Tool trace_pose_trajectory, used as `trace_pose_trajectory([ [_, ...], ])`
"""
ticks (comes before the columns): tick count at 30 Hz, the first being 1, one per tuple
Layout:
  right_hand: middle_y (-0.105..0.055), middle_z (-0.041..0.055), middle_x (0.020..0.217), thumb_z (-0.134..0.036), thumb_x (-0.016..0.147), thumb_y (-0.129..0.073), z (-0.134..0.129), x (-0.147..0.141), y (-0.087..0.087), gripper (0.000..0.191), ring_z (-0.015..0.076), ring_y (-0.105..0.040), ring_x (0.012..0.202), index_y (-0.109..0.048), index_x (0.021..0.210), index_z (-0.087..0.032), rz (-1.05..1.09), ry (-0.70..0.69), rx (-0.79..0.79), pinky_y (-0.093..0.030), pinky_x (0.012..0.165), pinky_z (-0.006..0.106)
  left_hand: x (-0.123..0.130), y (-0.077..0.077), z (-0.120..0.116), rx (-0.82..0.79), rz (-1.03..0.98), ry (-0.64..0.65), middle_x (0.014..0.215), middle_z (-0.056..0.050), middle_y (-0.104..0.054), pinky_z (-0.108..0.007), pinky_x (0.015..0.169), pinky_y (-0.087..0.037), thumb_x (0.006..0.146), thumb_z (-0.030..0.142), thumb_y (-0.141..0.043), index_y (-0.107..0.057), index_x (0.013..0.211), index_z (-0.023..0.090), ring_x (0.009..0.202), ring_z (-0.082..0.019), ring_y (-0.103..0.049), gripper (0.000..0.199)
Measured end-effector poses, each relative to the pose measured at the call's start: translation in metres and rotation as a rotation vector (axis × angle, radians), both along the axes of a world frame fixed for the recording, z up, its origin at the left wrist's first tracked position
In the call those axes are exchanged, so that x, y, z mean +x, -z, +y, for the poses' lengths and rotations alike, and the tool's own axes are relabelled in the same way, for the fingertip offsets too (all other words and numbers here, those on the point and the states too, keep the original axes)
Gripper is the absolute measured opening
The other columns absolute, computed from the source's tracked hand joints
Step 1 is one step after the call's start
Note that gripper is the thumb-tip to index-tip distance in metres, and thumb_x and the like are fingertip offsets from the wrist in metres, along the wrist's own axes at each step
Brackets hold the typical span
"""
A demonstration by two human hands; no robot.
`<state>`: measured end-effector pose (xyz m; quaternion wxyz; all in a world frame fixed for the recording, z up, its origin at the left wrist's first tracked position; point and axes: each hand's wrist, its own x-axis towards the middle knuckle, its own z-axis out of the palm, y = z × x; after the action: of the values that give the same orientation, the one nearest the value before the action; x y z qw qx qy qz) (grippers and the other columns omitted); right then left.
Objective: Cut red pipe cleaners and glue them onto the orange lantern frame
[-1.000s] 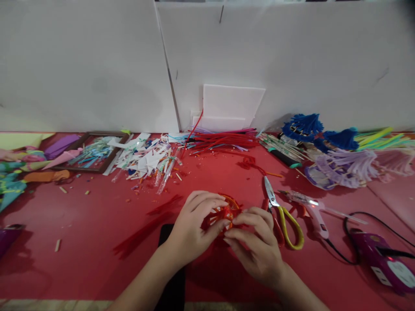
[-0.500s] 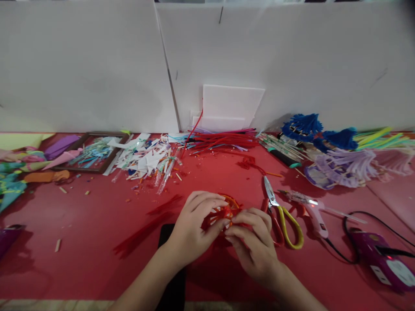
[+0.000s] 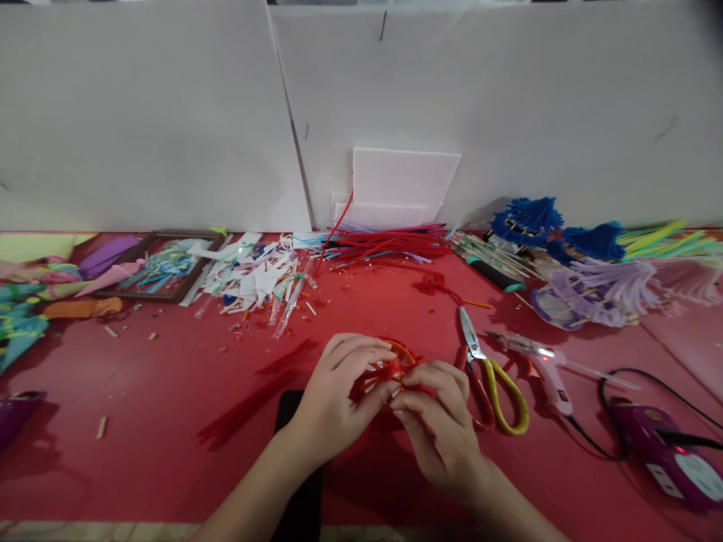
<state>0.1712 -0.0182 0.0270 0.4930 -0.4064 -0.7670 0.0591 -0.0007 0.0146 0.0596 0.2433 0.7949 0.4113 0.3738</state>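
Observation:
Between my hands is a small red craft piece (image 3: 388, 369) with an orange rim and pale stick ends showing; its lower part is hidden by my fingers. My left hand (image 3: 344, 391) grips it from the left, thumb and fingers closed on its edge. From the right, my right hand (image 3: 443, 421) pinches at its near side with thumb and fingertips. Scissors (image 3: 486, 369) with one yellow and one red handle lie just right of my right hand, blades pointing away. Red pipe cleaners (image 3: 248, 406) lie on the table left of my left hand.
A pink glue gun (image 3: 545, 369) and a purple power strip (image 3: 666, 452) with a black cord lie at right. Blue (image 3: 531, 218) and lilac (image 3: 604, 290) craft pieces stand behind. Paper scraps (image 3: 260, 275), red pipe cleaners (image 3: 389, 245) and a frame (image 3: 184, 290) line the back. A black flat object (image 3: 297, 489) lies below my left wrist.
My right hand's fingers have shifted very slightly left against the red craft piece. My left hand and the things on the table stay the same.

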Motion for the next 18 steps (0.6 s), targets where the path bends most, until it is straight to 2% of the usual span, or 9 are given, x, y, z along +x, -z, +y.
trace_pose_trajectory([
  [5,-0.056,0.0054,0.100,-0.015,0.084,-0.055,-0.001,0.004,0.002,0.013,0.0215,-0.051,0.095,-0.065,0.089,-0.022,-0.024,-0.008,0.025,-0.041,0.086,0.042,-0.001,0.000,0.000,0.000,0.009,0.002,0.107,-0.008,-0.067,-0.040,0.091,-0.046,0.084,0.028,-0.061,-0.061,0.106,0.021,0.103,-0.023,-0.058,0.023],
  [8,-0.054,0.0045,0.102,-0.014,0.080,-0.061,-0.003,0.003,0.002,0.013,0.0217,-0.050,0.097,-0.066,0.086,-0.024,-0.018,0.035,0.037,-0.041,0.086,0.042,0.000,0.000,0.000,0.001,-0.005,-0.003,0.108,-0.008,-0.067,-0.040,0.091,-0.046,0.083,0.027,-0.062,-0.060,0.106,0.021,0.104,-0.022,-0.058,0.023],
  [13,-0.054,0.0053,0.100,-0.010,0.080,-0.058,0.000,0.006,-0.008,0.014,0.0215,-0.049,0.095,-0.064,0.086,-0.022,0.021,0.008,0.021,-0.041,0.084,0.042,0.001,-0.004,-0.001,0.016,-0.139,-0.040,0.101,-0.006,-0.071,-0.038,0.090,-0.047,0.085,0.019,-0.058,-0.063,0.102,0.022,0.100,-0.019,-0.061,0.017],
  [18,-0.056,0.0048,0.095,-0.012,0.082,-0.060,0.013,0.011,-0.018,0.012,0.0201,-0.052,0.091,-0.062,0.089,-0.021,0.074,0.107,-0.013,-0.042,0.081,0.041,0.004,-0.009,0.001,-0.031,-0.232,-0.062,0.090,-0.004,-0.073,-0.035,0.082,-0.051,0.083,0.022,-0.063,-0.068,0.094,0.022,0.090,-0.018,-0.064,0.012],
])
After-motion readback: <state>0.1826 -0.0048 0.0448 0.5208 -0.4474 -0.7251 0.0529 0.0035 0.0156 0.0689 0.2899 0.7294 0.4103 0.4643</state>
